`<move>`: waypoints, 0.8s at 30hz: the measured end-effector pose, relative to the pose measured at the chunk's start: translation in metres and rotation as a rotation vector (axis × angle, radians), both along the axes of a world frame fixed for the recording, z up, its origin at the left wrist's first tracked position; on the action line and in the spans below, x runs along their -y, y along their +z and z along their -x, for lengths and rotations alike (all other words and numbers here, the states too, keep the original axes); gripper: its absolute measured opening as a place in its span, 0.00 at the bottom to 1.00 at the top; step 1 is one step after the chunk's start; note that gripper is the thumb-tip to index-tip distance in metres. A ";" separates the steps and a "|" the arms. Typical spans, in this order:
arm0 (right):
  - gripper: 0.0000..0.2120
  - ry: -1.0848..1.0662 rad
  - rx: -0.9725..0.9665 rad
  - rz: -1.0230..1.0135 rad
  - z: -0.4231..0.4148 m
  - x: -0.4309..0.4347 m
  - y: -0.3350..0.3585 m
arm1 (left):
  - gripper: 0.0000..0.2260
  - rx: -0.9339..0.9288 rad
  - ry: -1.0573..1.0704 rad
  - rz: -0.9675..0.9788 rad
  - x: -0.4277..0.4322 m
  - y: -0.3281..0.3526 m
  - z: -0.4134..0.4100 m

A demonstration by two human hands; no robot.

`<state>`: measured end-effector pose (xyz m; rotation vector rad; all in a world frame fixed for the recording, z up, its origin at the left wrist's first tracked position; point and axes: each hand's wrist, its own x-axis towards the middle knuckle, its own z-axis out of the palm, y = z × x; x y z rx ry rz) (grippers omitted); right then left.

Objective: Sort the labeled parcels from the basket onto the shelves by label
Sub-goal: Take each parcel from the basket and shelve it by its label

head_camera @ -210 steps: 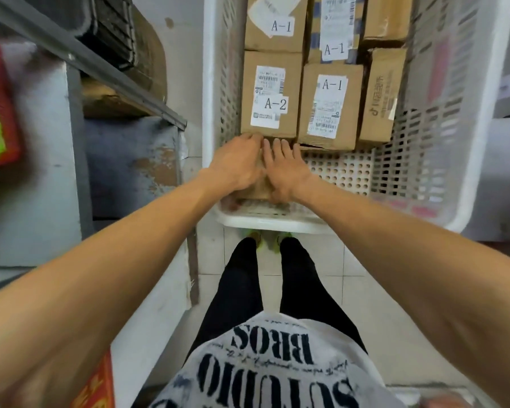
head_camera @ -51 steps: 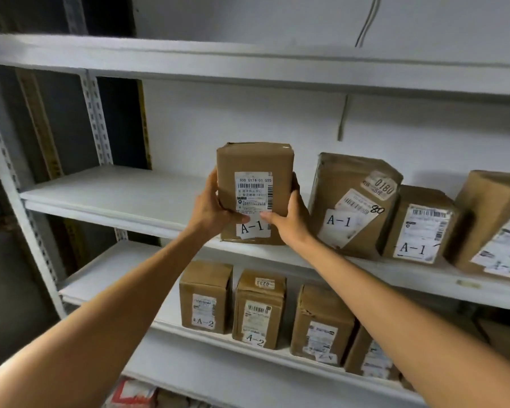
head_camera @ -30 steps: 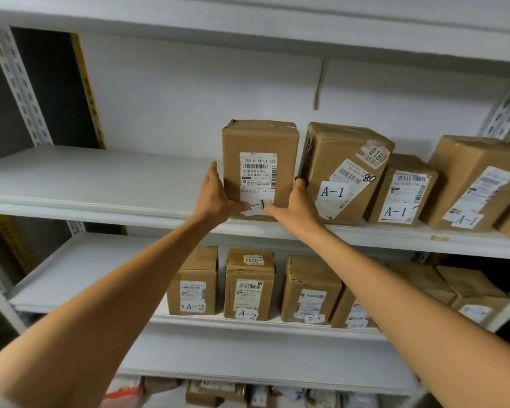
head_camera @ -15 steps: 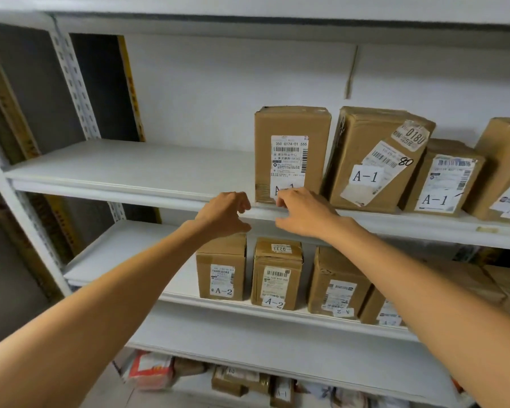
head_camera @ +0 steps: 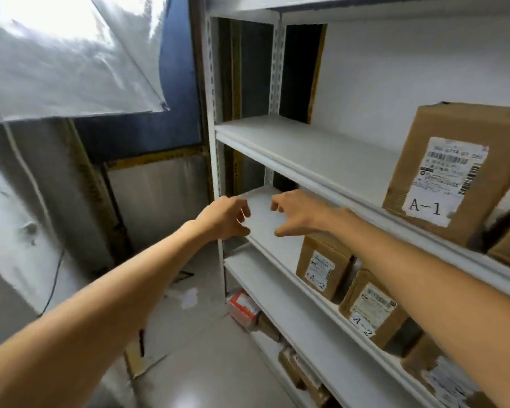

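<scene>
The left grip [head_camera: 224,217] and right grip [head_camera: 301,214] are hovering released, fingers loosely curled around nothing, in front of the A-2 shelf [head_camera: 280,248]. The A-1 parcel [head_camera: 451,172] is standing upright on the upper shelf [head_camera: 321,148], well apart from both. The basket is lying out of view. The person is probably heading for the next parcel. They should be drawing both arms straight back, clearing the shelf lip and the perforated post [head_camera: 215,142], then turning over the open floor [head_camera: 203,334] at left.
</scene>
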<state>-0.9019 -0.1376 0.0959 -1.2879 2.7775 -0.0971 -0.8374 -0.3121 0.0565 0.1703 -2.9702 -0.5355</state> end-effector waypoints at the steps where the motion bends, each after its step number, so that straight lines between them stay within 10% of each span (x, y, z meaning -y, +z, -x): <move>1: 0.26 0.070 0.004 -0.001 -0.006 0.011 -0.003 | 0.15 0.005 0.072 -0.006 0.007 -0.004 -0.020; 24: 0.26 1.354 0.054 -0.222 -0.419 0.165 -0.056 | 0.15 0.250 1.193 -0.101 -0.046 -0.054 -0.552</move>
